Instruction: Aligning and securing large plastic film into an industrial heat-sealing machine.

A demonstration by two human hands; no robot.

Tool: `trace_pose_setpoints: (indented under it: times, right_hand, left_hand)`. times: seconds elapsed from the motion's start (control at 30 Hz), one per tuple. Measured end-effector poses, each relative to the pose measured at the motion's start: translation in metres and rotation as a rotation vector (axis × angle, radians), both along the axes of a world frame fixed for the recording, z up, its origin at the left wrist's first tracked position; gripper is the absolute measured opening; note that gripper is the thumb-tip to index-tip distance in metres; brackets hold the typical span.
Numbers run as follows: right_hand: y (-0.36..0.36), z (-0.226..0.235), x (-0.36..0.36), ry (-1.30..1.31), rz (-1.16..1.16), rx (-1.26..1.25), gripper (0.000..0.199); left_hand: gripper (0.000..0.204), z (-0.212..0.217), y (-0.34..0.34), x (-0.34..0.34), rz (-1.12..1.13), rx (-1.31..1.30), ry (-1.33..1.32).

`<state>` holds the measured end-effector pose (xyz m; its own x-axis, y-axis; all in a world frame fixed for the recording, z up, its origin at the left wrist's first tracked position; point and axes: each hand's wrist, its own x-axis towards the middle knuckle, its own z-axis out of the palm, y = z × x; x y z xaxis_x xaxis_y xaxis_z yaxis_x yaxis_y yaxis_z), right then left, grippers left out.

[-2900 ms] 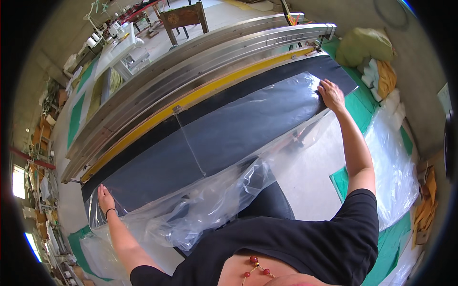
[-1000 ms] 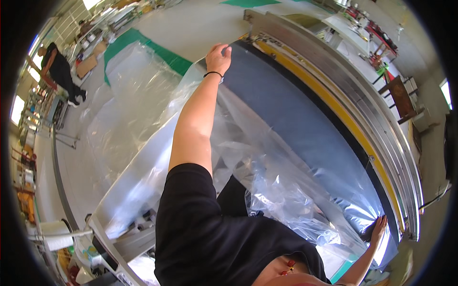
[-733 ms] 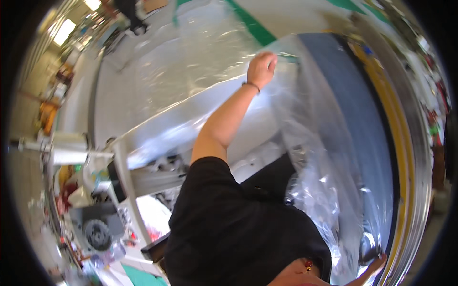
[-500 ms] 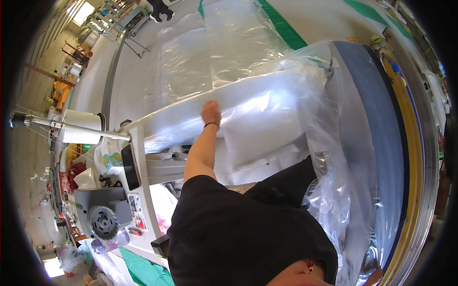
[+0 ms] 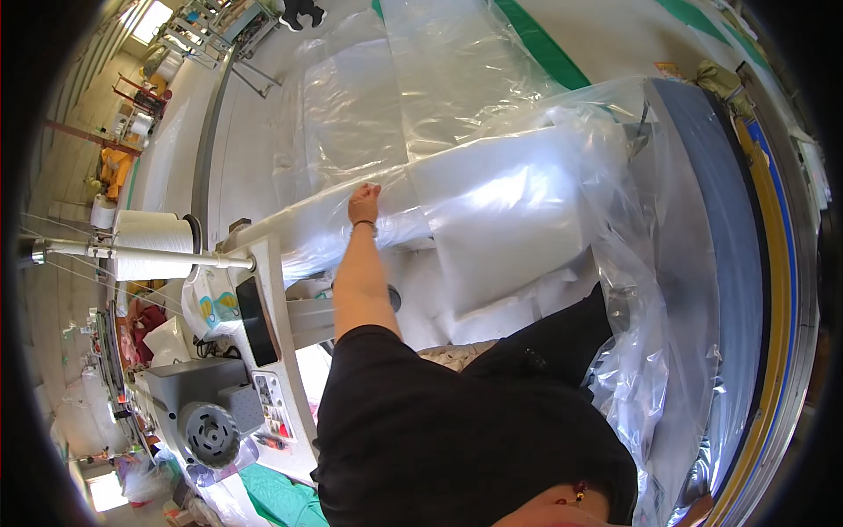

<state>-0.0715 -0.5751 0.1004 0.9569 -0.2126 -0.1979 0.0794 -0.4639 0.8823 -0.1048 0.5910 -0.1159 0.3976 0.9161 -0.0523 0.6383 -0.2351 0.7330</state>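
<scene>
My left hand (image 5: 363, 204) reaches forward, with a dark band at the wrist. Its fingers are curled closed at the far edge of a folded clear plastic film (image 5: 505, 198), gripping it. The film lies over the bed of a sewing machine (image 5: 299, 386) and drapes down on the right. A bit of skin at the lower right rim, beside the film, may be my right hand (image 5: 700, 509); its fingers cannot be made out.
A large white thread cone (image 5: 154, 246) sits on a rod at left. Near the machine's handwheel (image 5: 211, 435) lies green cloth (image 5: 281, 496). More film (image 5: 351, 105) spreads over the pale table beyond. A blue-grey padded edge (image 5: 716, 220) and yellow rail (image 5: 781, 290) run along the right.
My left hand has moved left along the film's edge, toward the machine's upright end. The whole view has shifted slightly, so the machine and film appear farther right.
</scene>
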Motion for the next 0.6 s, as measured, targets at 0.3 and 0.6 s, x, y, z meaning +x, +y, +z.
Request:
trace_pose_setpoints:
  times: [0.3,0.6]
  right_hand:
    - [0.011,-0.005,-0.005,-0.086,-0.079,0.089,0.022]
    - [0.013,-0.009,-0.026,-0.622,-0.376,0.912,0.047]
  left_hand:
    - [0.033,0.080,0.062,-0.022,0.204,0.353,0.286]
    - [0.012,0.368,-0.085,0.105,-0.594,-0.371,-0.766]
